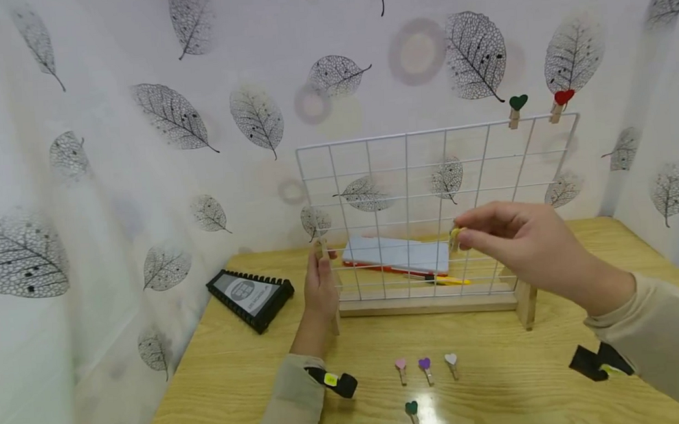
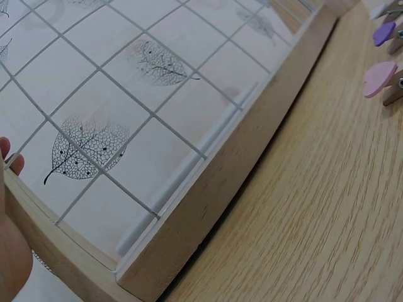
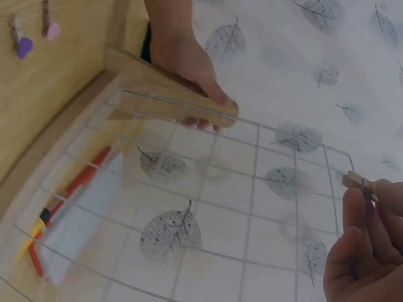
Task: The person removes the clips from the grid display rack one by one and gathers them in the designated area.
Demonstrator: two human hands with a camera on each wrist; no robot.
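Note:
A white wire grid (image 1: 409, 198) stands upright in a wooden base (image 1: 433, 305). My left hand (image 1: 320, 281) grips the wooden side post (image 3: 217, 112) at the grid's left, fingers wrapped behind it. In front of the grid's lower right part, my right hand (image 1: 522, 246) pinches a small wooden clothespin (image 3: 357, 180) with a yellow top between thumb and fingertips. Clipped on the top wire at the right are a green heart clothespin (image 1: 518, 107) and a red heart clothespin (image 1: 562, 102).
Before the stand lie pink (image 1: 401, 367), purple (image 1: 425, 367), white (image 1: 452, 363) and green (image 1: 412, 415) heart clothespins. A black-edged case (image 1: 251, 298) lies at the left. Behind the grid are a pale notebook (image 1: 400, 252) and a yellow cutter (image 1: 451, 280). A leaf-print curtain (image 1: 282, 40) hangs behind.

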